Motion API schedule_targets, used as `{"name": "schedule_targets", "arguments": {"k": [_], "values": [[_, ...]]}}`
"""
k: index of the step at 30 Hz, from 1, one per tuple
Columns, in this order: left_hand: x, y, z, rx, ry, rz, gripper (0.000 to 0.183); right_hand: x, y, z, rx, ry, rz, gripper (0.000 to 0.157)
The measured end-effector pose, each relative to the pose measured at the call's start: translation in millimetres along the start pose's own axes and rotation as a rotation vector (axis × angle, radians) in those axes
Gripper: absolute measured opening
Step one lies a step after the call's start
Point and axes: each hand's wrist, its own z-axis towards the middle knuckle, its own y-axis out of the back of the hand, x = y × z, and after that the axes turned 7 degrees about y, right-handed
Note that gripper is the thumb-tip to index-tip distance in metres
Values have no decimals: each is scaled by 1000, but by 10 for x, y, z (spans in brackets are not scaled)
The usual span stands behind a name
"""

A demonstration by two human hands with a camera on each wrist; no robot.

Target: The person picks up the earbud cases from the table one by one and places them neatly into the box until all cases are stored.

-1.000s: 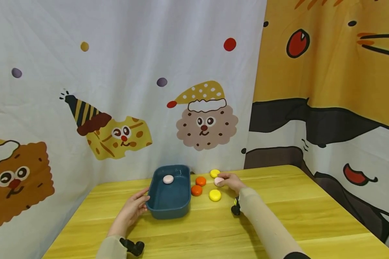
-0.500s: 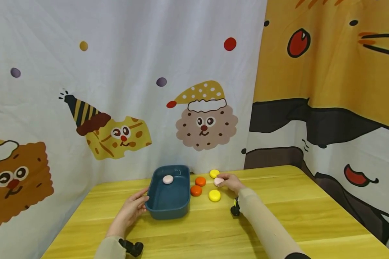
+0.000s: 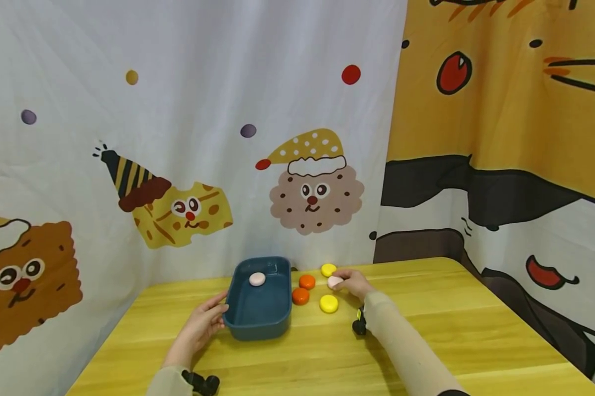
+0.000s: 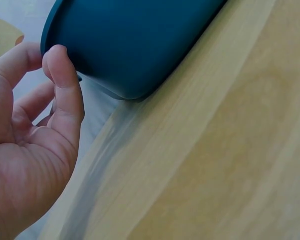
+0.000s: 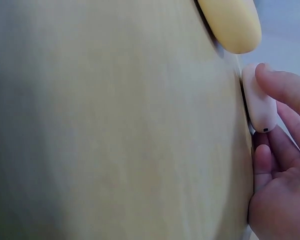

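A blue rectangular dish [image 3: 259, 308] stands on the table with one pale pink round disc [image 3: 257, 279] inside, towards its far end. My left hand [image 3: 199, 325] grips the rim at the left side of the dish, thumb and fingertips against it in the left wrist view. To the right of the dish, my right hand [image 3: 355, 283] holds a second pale pink disc [image 5: 259, 100], thumb on its face and fingers at its edge. That disc is at the tabletop. Two orange discs [image 3: 300, 296] and two yellow discs [image 3: 329, 303] lie between the dish and my right hand.
The light wooden table [image 3: 277, 368] meets a white cartoon-printed curtain [image 3: 188, 137] behind the dish. An orange and dark printed cloth [image 3: 500, 192] hangs at the right. A black wrist device [image 3: 203, 383] sits at the left sleeve.
The head view has tilted slightly, so everything appears a little lower. Both hands, the dish and the discs stay in nearly the same places.
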Motion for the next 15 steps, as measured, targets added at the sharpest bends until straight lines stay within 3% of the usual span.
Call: {"name": "schedule_targets", "arguments": {"k": [6,15], "values": [[44,11,-18,6,0,-10,61,-37,-49,18,-28,-57,23,44],[28,2,-1,9,8,-29,62,20,-41,-6,-36,-65,24,45]]}}
